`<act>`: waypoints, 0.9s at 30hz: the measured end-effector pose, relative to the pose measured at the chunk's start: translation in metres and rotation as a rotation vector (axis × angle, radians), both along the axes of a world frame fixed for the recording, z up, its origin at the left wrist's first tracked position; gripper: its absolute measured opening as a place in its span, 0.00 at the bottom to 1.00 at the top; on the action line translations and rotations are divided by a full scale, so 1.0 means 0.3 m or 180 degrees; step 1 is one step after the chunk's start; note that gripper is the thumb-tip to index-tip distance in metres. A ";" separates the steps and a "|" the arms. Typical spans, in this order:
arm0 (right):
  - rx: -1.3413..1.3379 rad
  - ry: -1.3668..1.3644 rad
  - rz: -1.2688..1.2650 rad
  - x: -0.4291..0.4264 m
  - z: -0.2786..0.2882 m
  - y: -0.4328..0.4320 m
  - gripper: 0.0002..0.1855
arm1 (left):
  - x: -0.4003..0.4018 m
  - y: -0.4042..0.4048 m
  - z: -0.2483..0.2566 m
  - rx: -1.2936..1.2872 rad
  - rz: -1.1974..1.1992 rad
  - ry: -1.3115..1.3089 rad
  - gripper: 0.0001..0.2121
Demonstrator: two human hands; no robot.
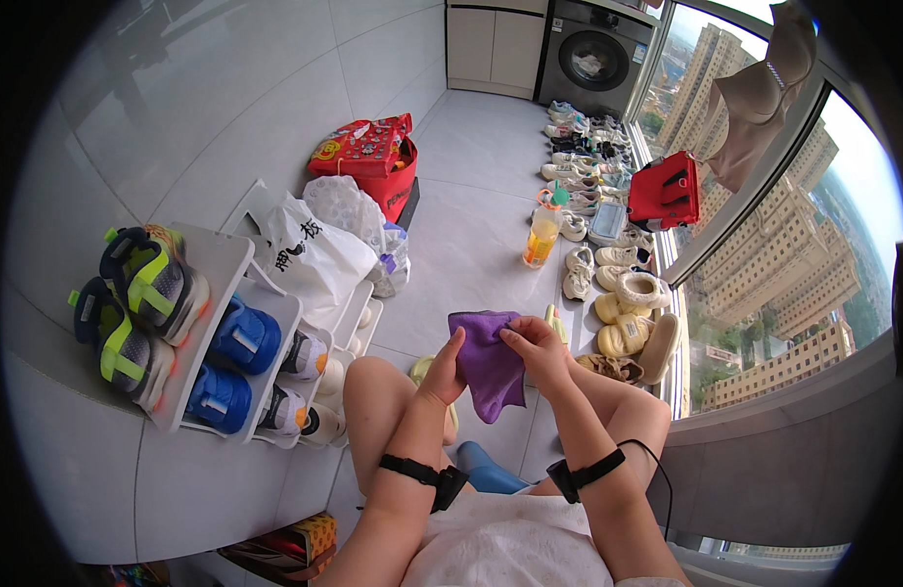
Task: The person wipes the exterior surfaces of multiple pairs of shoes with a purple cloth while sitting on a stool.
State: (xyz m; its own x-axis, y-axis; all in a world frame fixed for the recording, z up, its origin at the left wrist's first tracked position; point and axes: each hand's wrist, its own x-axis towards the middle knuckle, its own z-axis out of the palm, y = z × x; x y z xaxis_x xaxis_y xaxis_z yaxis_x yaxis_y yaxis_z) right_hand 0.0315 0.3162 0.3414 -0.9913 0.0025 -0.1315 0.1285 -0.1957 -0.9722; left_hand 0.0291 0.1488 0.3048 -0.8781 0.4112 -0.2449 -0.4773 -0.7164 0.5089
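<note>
A purple cloth (490, 367) hangs between my two hands, above the floor and in front of my knees. My left hand (445, 369) grips its left edge with the thumb upright against it. At the upper right corner, my right hand (538, 348) pinches the cloth between thumb and fingers. The lower part of the cloth droops in folds. Below my arms shows part of a blue plastic stool (484, 467). Light green slippers (422, 368) are partly visible by my legs.
On my left stands a white shoe rack (211, 293) with sneakers (154, 286) and blue shoes (244, 334). Plastic bags (312, 257) and a red bag (374, 158) are behind it. A bottle of orange liquid (543, 231) stands near rows of shoes (580, 271) along the window. A washing machine (594, 59) is at the back.
</note>
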 end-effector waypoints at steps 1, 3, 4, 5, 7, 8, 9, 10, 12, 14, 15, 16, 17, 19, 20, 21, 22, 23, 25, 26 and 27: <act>-0.0042 0.0154 -0.0068 -0.007 -0.010 0.005 0.10 | 0.001 -0.003 -0.010 -0.0318 -0.0023 0.0205 0.22; -0.0123 0.0459 -0.0213 -0.023 -0.032 0.019 0.09 | 0.001 -0.010 -0.019 -0.0951 -0.0079 0.0611 0.19; -0.0020 0.0434 -0.0272 -0.022 -0.027 0.020 0.09 | 0.001 -0.012 -0.015 -0.0854 -0.0087 0.0511 0.17; 0.0205 0.0224 -0.0251 -0.022 -0.035 0.030 0.10 | 0.002 -0.008 -0.011 -0.0863 -0.0054 0.0535 0.17; 0.0650 -0.0181 -0.0200 -0.024 -0.040 0.052 0.14 | 0.004 0.003 0.009 -0.0884 0.0022 0.0596 0.17; 0.0532 -0.0261 -0.0170 -0.024 -0.043 0.053 0.15 | 0.001 0.010 0.011 -0.0837 0.0050 0.0588 0.17; 0.0413 -0.0347 -0.0134 -0.020 -0.035 0.045 0.17 | 0.000 0.014 0.009 -0.0792 0.0081 0.0574 0.17; 0.0294 -0.0431 -0.0099 -0.014 -0.024 0.041 0.19 | 0.000 0.017 0.009 -0.0747 0.0112 0.0561 0.16; 0.0598 -0.0775 0.0307 -0.003 0.008 0.057 0.21 | 0.000 0.014 0.012 -0.0683 0.0024 0.0480 0.16; 0.0837 -0.1019 0.0658 0.018 0.086 0.030 0.18 | 0.000 -0.019 -0.003 -0.0666 -0.0013 0.0426 0.16; 0.0524 -0.0869 0.0701 0.019 0.075 0.038 0.17 | -0.006 -0.024 -0.006 -0.0635 -0.0063 0.0436 0.16; 0.0209 -0.0717 0.0746 0.015 0.049 0.047 0.16 | -0.010 -0.025 -0.008 -0.0606 -0.0108 0.0445 0.16; -0.0105 -0.0564 0.0792 0.010 0.026 0.052 0.15 | -0.013 -0.020 -0.012 -0.0580 -0.0034 0.0554 0.16; -0.0337 -0.0341 0.0554 -0.008 -0.006 0.053 0.14 | -0.018 -0.008 0.022 -0.0534 0.0116 0.0775 0.17; -0.0452 -0.0228 0.0433 -0.015 -0.019 0.056 0.13 | -0.018 -0.007 0.012 -0.0648 0.0103 0.0811 0.17; -0.0432 -0.0191 0.0384 -0.019 -0.013 0.044 0.13 | -0.013 -0.016 0.005 -0.0773 0.0107 0.0846 0.17; -0.0411 -0.0154 0.0332 -0.022 -0.007 0.031 0.13 | -0.012 -0.022 -0.001 -0.0897 0.0110 0.0881 0.18; -0.0389 -0.0117 0.0279 -0.025 0.003 0.024 0.12 | -0.012 -0.026 -0.006 -0.1101 -0.0052 0.0928 0.18; -0.0745 -0.0210 0.0205 -0.030 0.046 0.021 0.10 | -0.005 -0.029 0.009 -0.1497 -0.0387 0.1005 0.20; -0.0922 -0.0258 0.0165 -0.034 0.070 0.021 0.09 | -0.007 -0.023 0.015 -0.1762 -0.0662 0.0985 0.22; -0.0961 -0.0281 0.0143 -0.041 0.096 0.021 0.09 | -0.006 -0.019 0.007 -0.1704 -0.0807 0.1017 0.21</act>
State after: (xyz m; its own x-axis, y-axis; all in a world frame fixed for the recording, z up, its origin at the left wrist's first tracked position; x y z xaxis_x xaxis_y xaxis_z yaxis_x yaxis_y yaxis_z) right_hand 0.0192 0.3224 0.3700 -0.9742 -0.0935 -0.2052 0.2250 -0.4659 -0.8557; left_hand 0.0275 0.1430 0.3069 -0.8335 0.5084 -0.2164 -0.3644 -0.2113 0.9069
